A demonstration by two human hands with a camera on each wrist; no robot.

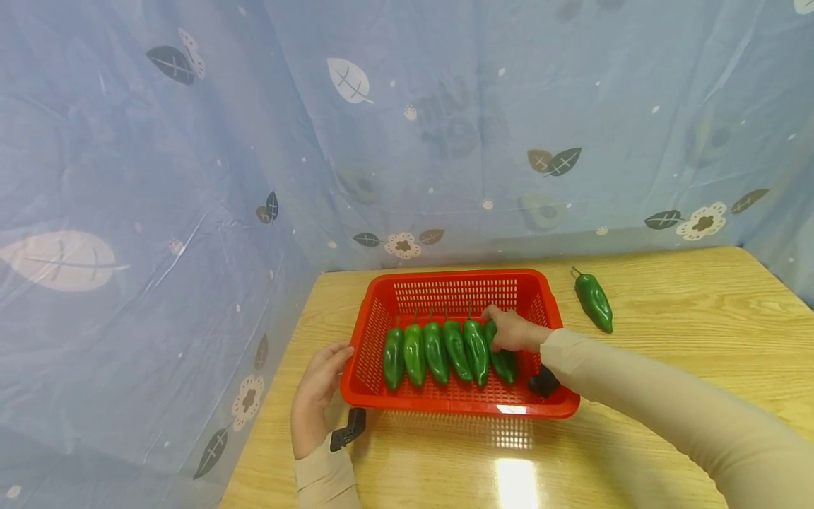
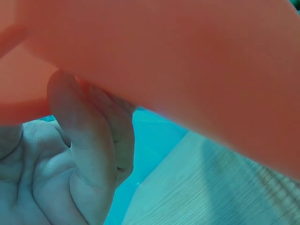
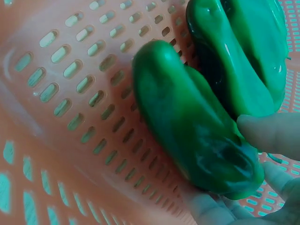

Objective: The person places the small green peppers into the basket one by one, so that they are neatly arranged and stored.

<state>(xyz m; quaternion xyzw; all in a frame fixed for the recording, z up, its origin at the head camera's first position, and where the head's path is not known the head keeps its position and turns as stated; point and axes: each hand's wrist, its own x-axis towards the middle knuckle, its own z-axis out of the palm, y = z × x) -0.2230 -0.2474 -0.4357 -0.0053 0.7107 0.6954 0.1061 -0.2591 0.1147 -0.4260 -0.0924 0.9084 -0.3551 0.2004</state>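
Observation:
Several long green peppers (image 1: 435, 353) lie side by side in a red plastic basket (image 1: 445, 404), their stems pointing to the far side. My right hand (image 1: 514, 332) reaches inside and grips the rightmost pepper (image 3: 187, 117) near its stem end. The right wrist view shows the thumb on one side of it and fingers on the other; it lies on the slotted basket floor. With bent fingers, my left hand (image 1: 321, 382) holds the basket's left rim. In the left wrist view the blurred basket wall (image 2: 187, 61) hides part of those fingertips.
Another green pepper (image 1: 594, 302) lies on the wooden table (image 1: 687, 318), right of the basket. A blue patterned curtain (image 1: 432, 141) hangs behind the table and along its left side. Black wrist cameras (image 1: 348, 428) sit on both wrists.

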